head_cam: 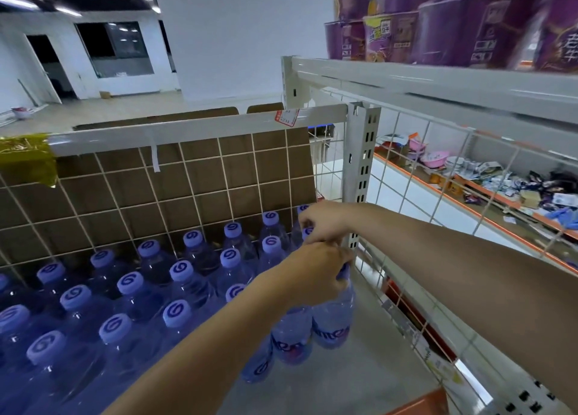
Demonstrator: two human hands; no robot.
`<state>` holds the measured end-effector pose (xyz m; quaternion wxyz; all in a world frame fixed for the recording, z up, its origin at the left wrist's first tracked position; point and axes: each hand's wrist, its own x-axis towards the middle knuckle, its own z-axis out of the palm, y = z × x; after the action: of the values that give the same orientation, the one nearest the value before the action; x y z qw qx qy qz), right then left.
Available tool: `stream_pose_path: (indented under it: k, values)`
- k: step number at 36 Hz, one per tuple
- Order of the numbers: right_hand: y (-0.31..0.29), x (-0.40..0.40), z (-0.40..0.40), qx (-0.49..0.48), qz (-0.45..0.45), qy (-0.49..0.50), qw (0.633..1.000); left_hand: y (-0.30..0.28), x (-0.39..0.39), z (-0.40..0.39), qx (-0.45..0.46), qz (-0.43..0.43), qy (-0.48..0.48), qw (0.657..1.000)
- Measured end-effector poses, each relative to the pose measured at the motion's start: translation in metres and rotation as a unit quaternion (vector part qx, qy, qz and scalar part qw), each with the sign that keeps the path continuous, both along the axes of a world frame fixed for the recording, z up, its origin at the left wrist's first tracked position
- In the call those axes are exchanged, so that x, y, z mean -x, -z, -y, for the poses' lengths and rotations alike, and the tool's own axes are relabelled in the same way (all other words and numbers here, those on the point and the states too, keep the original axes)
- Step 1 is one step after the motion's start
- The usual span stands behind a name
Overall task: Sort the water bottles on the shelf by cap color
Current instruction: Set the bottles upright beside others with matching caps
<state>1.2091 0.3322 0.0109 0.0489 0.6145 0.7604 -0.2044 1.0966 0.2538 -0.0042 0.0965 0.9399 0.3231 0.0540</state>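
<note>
Shelf (359,361) of water bottles (131,292), packed in rows, all visible caps the same pale lilac with a dark swirl. No second cap colour seen from here.

Left hand (316,274) reaches in from near left, fingers curled over the neck and cap of a bottle (333,317) at the right end of the block; it holds that bottle by the top. Two more bottles stand touching it on its near-left side. Right hand (322,224) comes in from the right, just beyond the left, fingers bent and pinching at a cap in the far right rows (308,232); what exactly it has hold of is partly hidden.

Step in hand, as I judge it: pulling end bottles out of the block to regroup them. Next move needs a clean lift straight up, then a set-down on the bare shelf floor to the right.

In the way: wire grid panel (187,195) with cardboard behind the far rows, the slotted upright post (362,164) right beside both hands, tight neighbours. Purple noodle cups (453,30) on the shelf above; cluttered shelf beyond the mesh, far right.
</note>
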Motion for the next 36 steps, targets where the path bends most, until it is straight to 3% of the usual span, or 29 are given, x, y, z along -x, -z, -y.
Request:
stream_pose_path:
  k: [13,30,36]
  values:
    - [-0.001,0.000,0.001,0.013,-0.034,0.044,0.998,-0.005,0.005,-0.010,0.025,-0.046,-0.023,0.998]
    - [-0.001,0.010,0.013,-0.027,0.011,0.059,0.998,0.004,0.004,-0.003,0.004,-0.037,-0.045,0.998]
    - [0.002,0.011,0.024,-0.041,0.011,0.063,0.997,0.011,0.011,0.003,-0.033,0.006,-0.046,0.998]
